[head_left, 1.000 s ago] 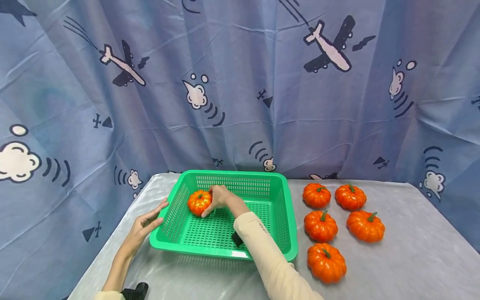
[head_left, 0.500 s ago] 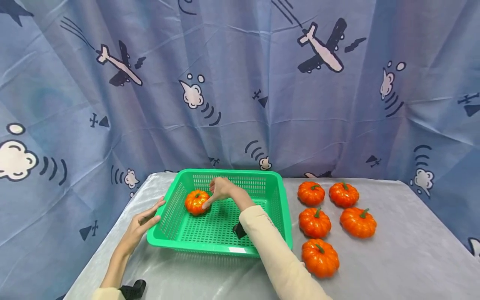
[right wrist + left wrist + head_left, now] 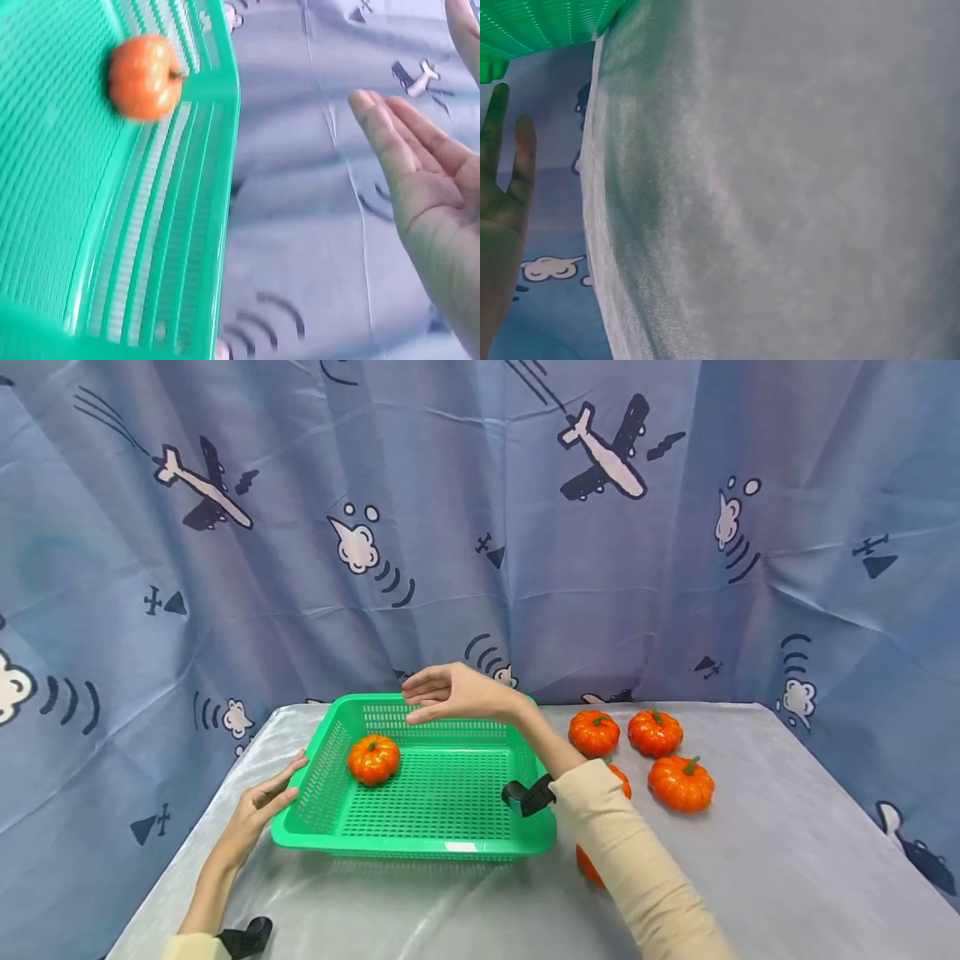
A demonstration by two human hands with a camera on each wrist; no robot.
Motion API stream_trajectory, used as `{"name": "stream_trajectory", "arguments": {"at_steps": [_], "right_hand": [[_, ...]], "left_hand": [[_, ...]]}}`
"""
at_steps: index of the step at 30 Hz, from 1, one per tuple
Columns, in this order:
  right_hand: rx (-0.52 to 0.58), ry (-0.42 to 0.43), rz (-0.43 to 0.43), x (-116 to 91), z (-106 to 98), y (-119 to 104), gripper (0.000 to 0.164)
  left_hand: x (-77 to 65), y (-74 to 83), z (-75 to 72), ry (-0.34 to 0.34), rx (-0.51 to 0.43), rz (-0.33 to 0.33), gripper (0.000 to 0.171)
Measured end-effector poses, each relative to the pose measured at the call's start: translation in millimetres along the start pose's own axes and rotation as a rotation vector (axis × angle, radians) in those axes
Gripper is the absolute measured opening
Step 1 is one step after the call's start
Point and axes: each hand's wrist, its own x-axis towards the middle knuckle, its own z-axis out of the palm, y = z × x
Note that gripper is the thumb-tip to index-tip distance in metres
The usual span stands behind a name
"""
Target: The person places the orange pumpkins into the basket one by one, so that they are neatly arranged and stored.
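A small orange pumpkin [image 3: 373,760] sits inside the green plastic basket [image 3: 420,845], toward its left wall. The same pumpkin [image 3: 145,78] shows in a basket corner in the right wrist view. Above the basket's back rim hovers my right hand [image 3: 463,695], fingers extended and thumb apart, holding nothing. Its bare palm [image 3: 442,195] is plain in the right wrist view. My left hand [image 3: 251,814] is at the basket's left side with straight fingers, fingertips at the rim; whether they touch it I cannot tell.
Right of the basket several pumpkins stand on the grey cloth-covered table [image 3: 750,860]: one at the back [image 3: 594,732], another beside it [image 3: 656,732], a third nearer [image 3: 681,783]. The right sleeve [image 3: 637,852] partly hides others. A patterned blue curtain [image 3: 450,568] hangs behind.
My right hand has let go of the pumpkin in the basket, then risen up and away to the right. The pumpkin stays by the left wall. The head view has turned slightly right.
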Motion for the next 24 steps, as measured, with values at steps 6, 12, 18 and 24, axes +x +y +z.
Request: {"name": "stream_trajectory", "arguments": {"at_steps": [6, 12, 18, 24], "right_hand": [[0.112, 0.012, -0.056, -54, -26, 15, 0.052], [0.193, 0.040, -0.071, -115, -39, 43, 0.060], [0.170, 0.115, -0.036, -182, -52, 75, 0.057], [0.186, 0.194, -0.030, -247, -66, 106, 0.050]], "left_hand": [[-1.1, 0.3, -0.8, 0.000, -0.007, 0.021, 0.046], [-2.4, 1.1, 0.4, 0.000, -0.001, 0.020, 0.046], [-2.7, 1.4, 1.1, 0.000, -0.008, 0.028, 0.046], [-3.1, -0.8, 1.5, -0.002, -0.020, 0.052, 0.046]]}}
